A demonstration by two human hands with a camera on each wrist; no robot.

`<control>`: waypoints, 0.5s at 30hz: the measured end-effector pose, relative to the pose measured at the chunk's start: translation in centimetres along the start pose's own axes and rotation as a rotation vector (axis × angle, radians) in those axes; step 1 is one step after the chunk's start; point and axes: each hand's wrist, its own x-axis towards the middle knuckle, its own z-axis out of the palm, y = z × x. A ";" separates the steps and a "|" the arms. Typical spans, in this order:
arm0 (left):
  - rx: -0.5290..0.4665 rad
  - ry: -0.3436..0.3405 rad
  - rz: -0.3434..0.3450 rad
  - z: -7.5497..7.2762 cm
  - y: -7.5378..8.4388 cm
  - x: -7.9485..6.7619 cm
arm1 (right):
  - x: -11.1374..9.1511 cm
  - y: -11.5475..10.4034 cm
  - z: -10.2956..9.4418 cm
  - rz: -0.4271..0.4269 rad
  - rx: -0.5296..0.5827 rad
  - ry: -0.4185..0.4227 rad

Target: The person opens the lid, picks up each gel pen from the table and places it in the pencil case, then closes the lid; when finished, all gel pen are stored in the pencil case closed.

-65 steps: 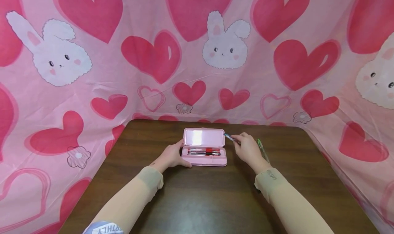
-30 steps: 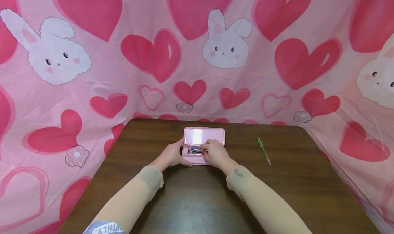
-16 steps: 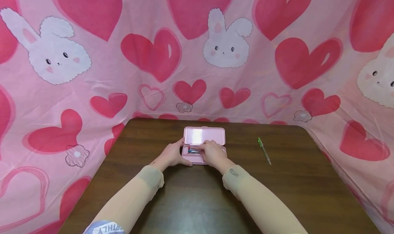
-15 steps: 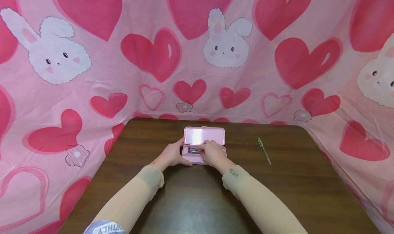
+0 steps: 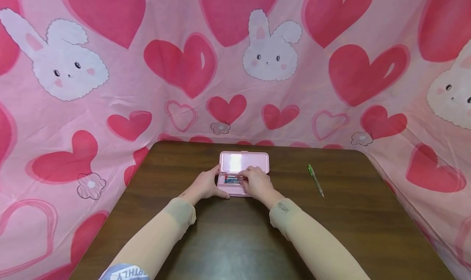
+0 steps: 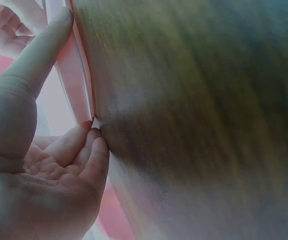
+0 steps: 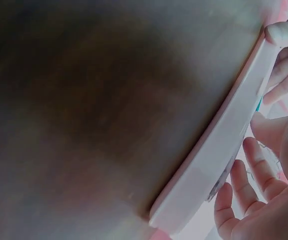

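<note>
A pink pencil case (image 5: pixel 244 163) lies with its lid raised back on the brown table. Several pens (image 5: pixel 232 179) with red and blue-teal parts lie in its rear compartment, their right ends covered by fingers. My left hand (image 5: pixel 204 185) holds the case's left end, thumb along the front edge and fingers at the back corner; the left wrist view shows the thumb (image 6: pixel 48 47) on the pink wall. Over the right part of the case my right hand (image 5: pixel 257 184) reaches in, fingers at the pens. In the right wrist view, its fingers (image 7: pixel 241 182) are loosely bent and spread, with no pen visibly pinched.
A green pen (image 5: pixel 315 180) lies alone on the table (image 5: pixel 235 239), to the right of the case. Behind the table hangs a pink cloth (image 5: pixel 228 79) with hearts and rabbits.
My right hand has carried a blue pen from the table's right side leftward into the case beside the red ones. It then shifted slightly there. My left hand has stayed on the case.
</note>
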 end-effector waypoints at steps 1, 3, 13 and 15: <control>0.002 0.000 -0.001 0.0 0.0 0.0 | -0.1 0.1 -0.1 -0.005 0.013 0.005; 0.001 -0.001 -0.006 0.0 0.0 0.0 | -0.3 0.4 -0.3 -0.008 0.036 0.012; -0.010 -0.003 -0.026 0.1 0.2 0.0 | -0.9 3.4 -1.1 0.085 0.071 0.065; -0.008 0.000 -0.023 0.1 0.2 -0.1 | -1.1 4.1 -1.3 0.100 0.081 0.078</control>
